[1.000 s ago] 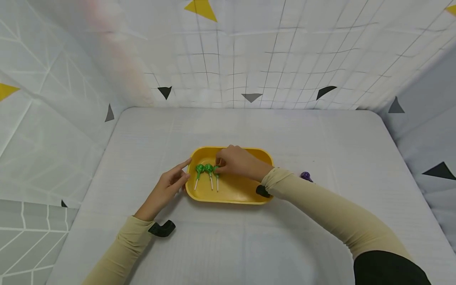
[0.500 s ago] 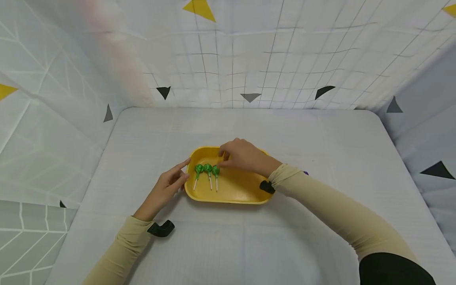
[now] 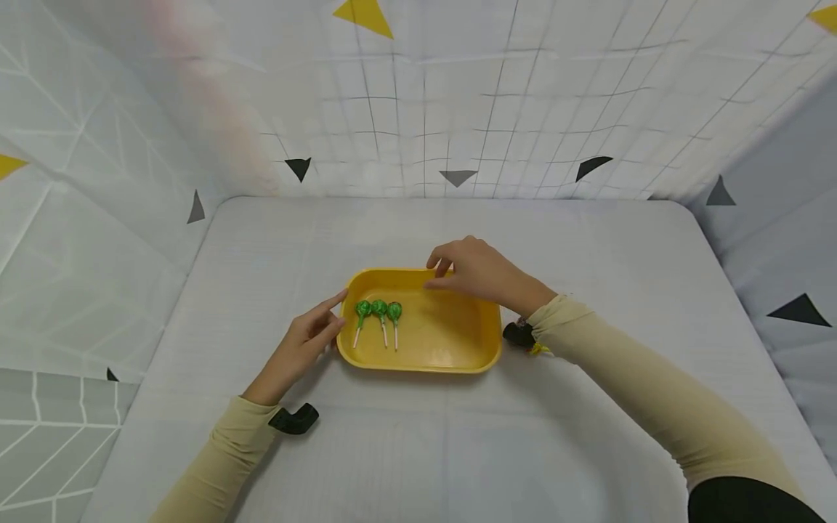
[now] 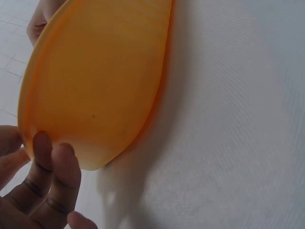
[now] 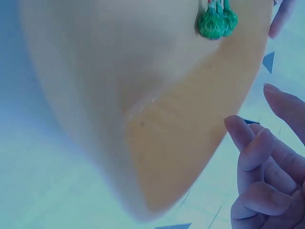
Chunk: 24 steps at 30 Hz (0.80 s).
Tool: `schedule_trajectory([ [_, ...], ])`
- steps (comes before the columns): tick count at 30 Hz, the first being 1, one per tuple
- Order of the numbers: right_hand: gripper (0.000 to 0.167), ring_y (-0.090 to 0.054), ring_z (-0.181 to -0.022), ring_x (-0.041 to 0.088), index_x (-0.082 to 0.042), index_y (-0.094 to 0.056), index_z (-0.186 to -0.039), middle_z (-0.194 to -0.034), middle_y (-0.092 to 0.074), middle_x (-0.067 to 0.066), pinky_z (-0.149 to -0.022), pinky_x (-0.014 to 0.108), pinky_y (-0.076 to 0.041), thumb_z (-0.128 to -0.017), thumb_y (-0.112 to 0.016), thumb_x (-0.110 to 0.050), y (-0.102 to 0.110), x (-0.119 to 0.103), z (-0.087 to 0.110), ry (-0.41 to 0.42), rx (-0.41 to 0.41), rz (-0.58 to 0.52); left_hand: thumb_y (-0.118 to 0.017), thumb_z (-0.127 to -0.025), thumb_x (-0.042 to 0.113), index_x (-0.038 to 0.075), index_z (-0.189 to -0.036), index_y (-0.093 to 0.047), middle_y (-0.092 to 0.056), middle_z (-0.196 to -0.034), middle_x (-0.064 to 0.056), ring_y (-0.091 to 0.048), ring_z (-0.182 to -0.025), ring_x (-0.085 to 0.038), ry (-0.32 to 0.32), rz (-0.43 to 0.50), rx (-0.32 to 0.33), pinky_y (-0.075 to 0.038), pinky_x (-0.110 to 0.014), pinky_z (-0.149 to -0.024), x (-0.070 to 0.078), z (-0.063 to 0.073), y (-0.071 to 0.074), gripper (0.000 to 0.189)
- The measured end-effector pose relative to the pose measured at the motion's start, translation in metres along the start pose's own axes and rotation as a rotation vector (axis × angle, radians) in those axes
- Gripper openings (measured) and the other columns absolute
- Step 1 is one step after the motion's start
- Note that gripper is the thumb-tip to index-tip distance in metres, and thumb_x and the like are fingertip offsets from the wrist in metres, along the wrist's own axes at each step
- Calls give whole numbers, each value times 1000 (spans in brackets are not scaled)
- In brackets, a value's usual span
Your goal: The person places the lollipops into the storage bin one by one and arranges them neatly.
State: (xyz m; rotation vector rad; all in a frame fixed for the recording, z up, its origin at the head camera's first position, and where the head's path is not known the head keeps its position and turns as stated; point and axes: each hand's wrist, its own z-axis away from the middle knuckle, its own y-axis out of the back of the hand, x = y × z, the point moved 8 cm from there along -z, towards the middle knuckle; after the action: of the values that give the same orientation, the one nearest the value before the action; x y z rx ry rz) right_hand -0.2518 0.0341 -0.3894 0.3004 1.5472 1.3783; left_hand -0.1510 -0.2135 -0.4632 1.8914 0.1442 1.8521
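Observation:
Three green-wrapped lollipops (image 3: 379, 309) lie side by side in the left part of a yellow tray (image 3: 451, 356), their white sticks toward me. My left hand (image 3: 305, 343) holds the tray at its left end, thumb at the rim; in the left wrist view, fingers (image 4: 64, 167) lie against the tray's outer wall. My right hand (image 3: 480, 270) is over the far right rim, holding nothing. The right wrist view shows its thumb and index finger apart, the other fingers loosely bent. Also in that view, the green lollipops (image 5: 214, 21) appear at the top.
A small yellow-wrapped item (image 3: 539, 349) peeks out beside the right cuff, right of the tray, partly hidden by the sleeve. The white table (image 3: 392, 450) ends at white fabric walls (image 3: 556, 94) behind and at the sides. A black wrist mount (image 3: 519, 335) hangs under the right wrist.
My right hand has left the third green lollipop and moved up and right to the tray's far rim. The sleeve now covers the purple-wrapped item seen earlier. The left hand stays put.

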Motion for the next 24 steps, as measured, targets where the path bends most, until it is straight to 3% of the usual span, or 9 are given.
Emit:
schedule_trajectory([
  [6,37,-73,-100,24,-11,-75,-119,-105,-80,4,-89,43,-58,-92,-79,-37,11,14,10,-16,24,5,-54,-109,23,19,-159,-42,-62,-92,-14,-61,-76,-33,15,-1,-10,-52,-31,-67,1,0,0,52],
  [12,39,-71,-98,23,-12,-75,-119,-104,-79,3,-94,44,-54,-92,-79,-39,20,27,23,-61,35,4,-54,-109,22,19,-159,-42,-62,-92,-14,-61,-75,-33,22,3,-10,-53,-31,-67,2,0,-1,52],
  [17,39,-72,-94,23,-12,-75,-121,-104,-80,4,-82,41,-58,-92,-79,-38,24,39,35,-78,40,13,-54,-109,23,20,-159,-43,-62,-92,-13,-61,-75,-33,32,-3,-7,-52,-31,-67,1,1,-1,51],
  [24,39,-71,-89,22,-11,-75,-121,-104,-79,5,-79,40,-59,-93,-79,-38,29,56,52,-118,39,20,-55,-109,25,21,-159,-43,-62,-91,-13,-61,-76,-33,29,-12,-8,-52,-31,-67,0,0,0,51],
])
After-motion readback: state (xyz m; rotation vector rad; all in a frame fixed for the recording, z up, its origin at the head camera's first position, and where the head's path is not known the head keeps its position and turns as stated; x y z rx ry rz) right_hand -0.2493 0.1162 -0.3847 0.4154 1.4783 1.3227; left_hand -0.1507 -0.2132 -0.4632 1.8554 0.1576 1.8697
